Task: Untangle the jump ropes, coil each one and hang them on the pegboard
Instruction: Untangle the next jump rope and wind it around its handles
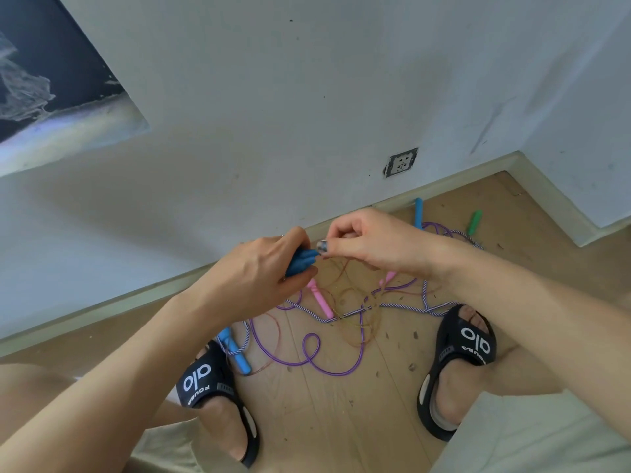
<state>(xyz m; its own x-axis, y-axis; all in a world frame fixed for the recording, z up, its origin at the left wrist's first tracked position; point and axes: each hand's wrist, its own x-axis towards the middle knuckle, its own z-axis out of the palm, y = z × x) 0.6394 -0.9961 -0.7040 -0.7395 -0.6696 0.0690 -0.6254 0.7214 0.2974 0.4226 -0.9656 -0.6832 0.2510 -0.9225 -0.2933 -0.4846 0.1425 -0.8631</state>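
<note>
My left hand (263,268) is shut on dark blue jump rope handles (300,261), held above the floor. My right hand (368,240) pinches a thin brown rope (345,268) right at the handles' tip. Below on the wooden floor lies a tangle: a glossy purple rope (309,361), a purple-and-white striped rope (403,306), pink handles (319,298), a light blue handle (239,356) by my left foot, another light blue handle (418,213) and a green handle (474,221) near the wall. No pegboard is in view.
My feet in black slippers (211,380) (461,349) stand on either side of the tangle. A white wall with a power socket (401,162) and a skirting board runs behind. A dark picture (44,80) hangs at upper left. Small debris dots the floor.
</note>
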